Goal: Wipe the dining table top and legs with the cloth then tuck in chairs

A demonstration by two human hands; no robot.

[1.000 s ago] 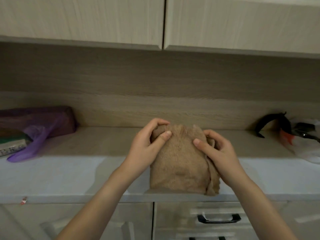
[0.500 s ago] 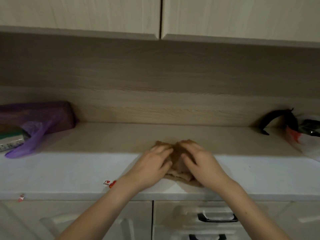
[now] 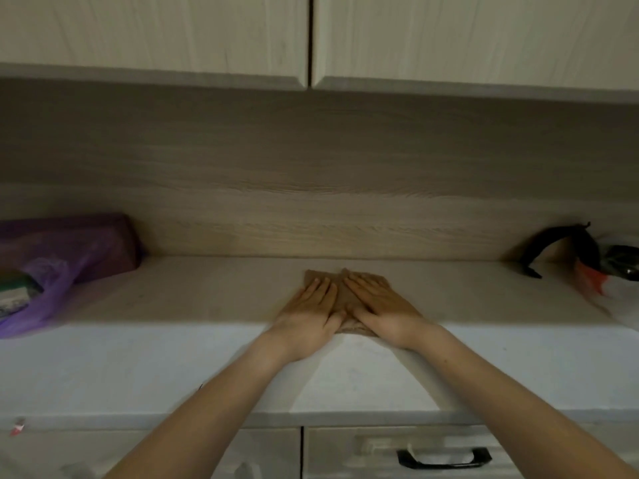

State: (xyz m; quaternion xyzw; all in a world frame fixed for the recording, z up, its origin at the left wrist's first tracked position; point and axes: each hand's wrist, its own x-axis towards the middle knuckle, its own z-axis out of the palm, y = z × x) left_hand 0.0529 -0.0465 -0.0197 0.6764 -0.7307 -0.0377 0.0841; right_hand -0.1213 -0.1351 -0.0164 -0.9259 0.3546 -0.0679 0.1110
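Both hands lie flat, fingers straight, pressing the folded brown cloth [image 3: 340, 295] onto the countertop [image 3: 173, 357]: left hand [image 3: 309, 314] on its left half, right hand [image 3: 383, 311] on its right half.

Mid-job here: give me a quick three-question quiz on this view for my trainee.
1. True or false: the left hand and right hand press flat on the cloth.
2. The purple bag lies: A) left of the cloth, B) right of it, C) on it.
3. Fill in: the cloth lies on the ____.
Key: 1 true; 2 A; 3 counter.
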